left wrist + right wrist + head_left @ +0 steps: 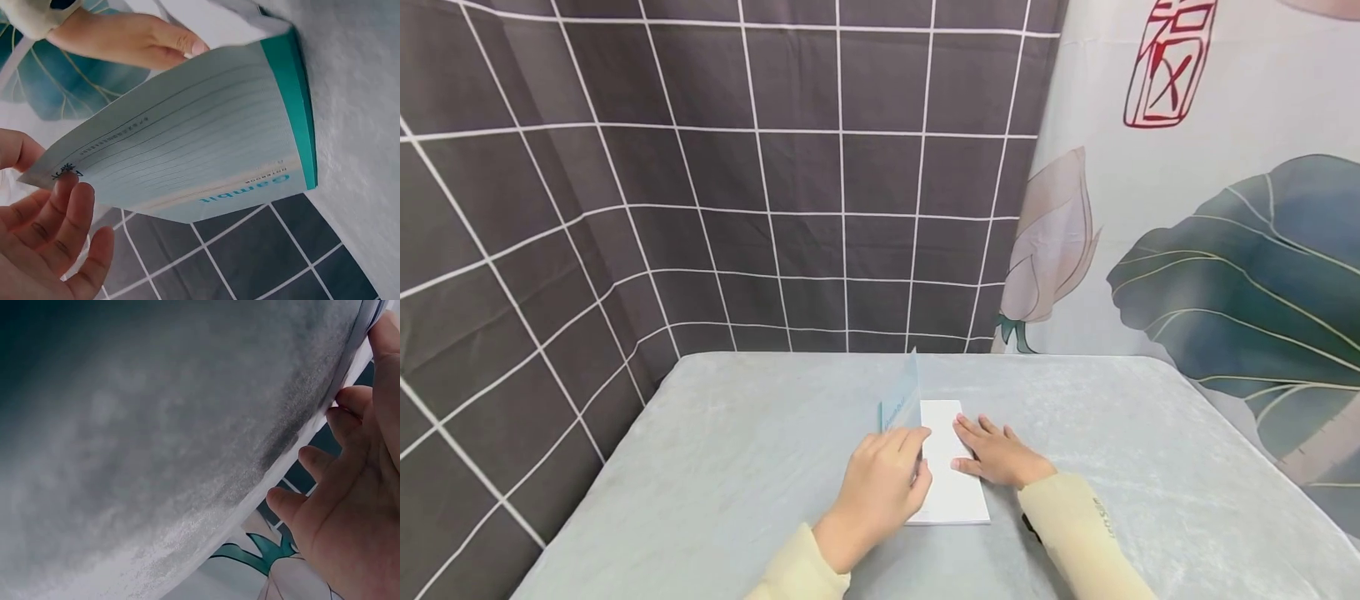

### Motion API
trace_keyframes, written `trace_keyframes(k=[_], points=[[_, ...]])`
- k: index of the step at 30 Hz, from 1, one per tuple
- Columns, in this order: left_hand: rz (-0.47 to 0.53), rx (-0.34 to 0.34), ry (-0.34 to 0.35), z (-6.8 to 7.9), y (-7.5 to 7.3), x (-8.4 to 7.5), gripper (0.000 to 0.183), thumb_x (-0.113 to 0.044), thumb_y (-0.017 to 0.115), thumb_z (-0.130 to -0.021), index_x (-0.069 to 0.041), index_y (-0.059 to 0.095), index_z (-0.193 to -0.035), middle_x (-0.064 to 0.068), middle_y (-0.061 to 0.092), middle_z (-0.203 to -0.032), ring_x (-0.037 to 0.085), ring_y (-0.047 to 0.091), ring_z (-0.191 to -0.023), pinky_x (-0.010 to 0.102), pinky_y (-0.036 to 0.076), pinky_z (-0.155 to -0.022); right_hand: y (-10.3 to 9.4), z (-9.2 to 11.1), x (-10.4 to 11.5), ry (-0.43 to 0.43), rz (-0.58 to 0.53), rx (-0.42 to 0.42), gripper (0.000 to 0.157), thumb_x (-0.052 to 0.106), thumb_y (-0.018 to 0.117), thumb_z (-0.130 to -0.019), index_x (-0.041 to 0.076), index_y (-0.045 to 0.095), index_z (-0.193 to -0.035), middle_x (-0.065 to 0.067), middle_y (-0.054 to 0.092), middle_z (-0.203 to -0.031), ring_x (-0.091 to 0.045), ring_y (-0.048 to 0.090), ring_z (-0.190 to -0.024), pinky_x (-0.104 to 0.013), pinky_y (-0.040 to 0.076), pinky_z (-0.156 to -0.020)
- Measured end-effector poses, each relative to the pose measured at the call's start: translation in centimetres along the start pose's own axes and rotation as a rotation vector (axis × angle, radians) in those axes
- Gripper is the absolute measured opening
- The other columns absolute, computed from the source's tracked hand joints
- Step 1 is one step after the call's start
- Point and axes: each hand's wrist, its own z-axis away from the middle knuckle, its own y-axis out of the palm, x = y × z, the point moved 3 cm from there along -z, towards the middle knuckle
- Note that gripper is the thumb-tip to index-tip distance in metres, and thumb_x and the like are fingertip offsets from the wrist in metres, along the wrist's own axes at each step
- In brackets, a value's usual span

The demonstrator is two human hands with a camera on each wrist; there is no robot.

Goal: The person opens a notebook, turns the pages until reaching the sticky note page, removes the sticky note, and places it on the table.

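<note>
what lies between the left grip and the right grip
The head view shows a stretch of the notebook's white page between the left grip and the right grip; nothing else lies on that stretch.

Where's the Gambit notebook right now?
Head view: the Gambit notebook lies on the grey table, low and just right of centre, between the left hand pinching its raised sheet and the right hand resting on its right side.

White-paged notebook, pale-blue cover partly upright
</note>
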Motion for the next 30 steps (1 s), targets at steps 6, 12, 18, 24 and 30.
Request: trace_keyframes(k=[6,12,18,24,30], points=[[0.051,-0.073,-0.080,0.5,-1.5,1.8,0.031,-0.008,0.069,-0.070,-0.009,0.068,-0.102,-0.005,0.065,-0.077,0.009,0.060,-0.064,0.026,0.047,-0.059,-0.2,0.0,0.0,-0.027,-0.015,0.012,0.073,0.044,0.056,-0.092,0.004,0.033,-0.148,-0.014,0.027,-0.157,-0.047,0.019,-0.143,-0.069,0.014,-0.108],[0.106,-0.048,-0.233,1.5,-2.8,3.5,0.033,-0.007,0.068,-0.069,-0.011,0.069,-0.103,-0.008,0.060,-0.073,0.004,0.048,-0.058,0.021,0.040,-0.054,-0.2,0.0,-0.2,-0.064,-0.038,0.029,0.073,0.044,0.054,-0.093,0.002,0.030,-0.149,-0.016,0.025,-0.157,-0.049,0.017,-0.143,-0.070,0.013,-0.108],[0.122,0.032,-0.401,2.8,-3.7,5.5,0.032,-0.012,0.069,-0.074,-0.014,0.068,-0.106,-0.011,0.059,-0.073,0.001,0.049,-0.061,0.019,0.038,-0.054,0.1,-0.3,-0.4,-0.071,-0.041,0.029,0.075,0.046,0.054,-0.093,0.003,0.030,-0.149,-0.015,0.024,-0.158,-0.048,0.016,-0.143,-0.070,0.012,-0.107],[0.124,0.107,-0.534,4.5,-4.5,7.7,0.031,-0.013,0.069,-0.078,-0.013,0.067,-0.109,-0.008,0.057,-0.074,0.001,0.044,-0.060,0.020,0.035,-0.052,0.0,-0.2,-0.3,-0.090,-0.052,0.047,0.077,0.048,0.054,-0.093,0.001,0.029,-0.149,-0.018,0.023,-0.157,-0.051,0.015,-0.142,-0.071,0.012,-0.107],[0.147,0.233,-0.644,5.5,-4.5,9.4,0.033,-0.018,0.069,-0.082,-0.014,0.065,-0.115,-0.003,0.058,-0.081,0.005,0.044,-0.063,0.024,0.036,-0.054,-0.2,0.0,-0.6,-0.091,-0.048,0.049,0.082,0.049,0.057,-0.089,0.001,0.028,-0.149,-0.017,0.023,-0.158,-0.050,0.015,-0.142,-0.070,0.012,-0.107]])
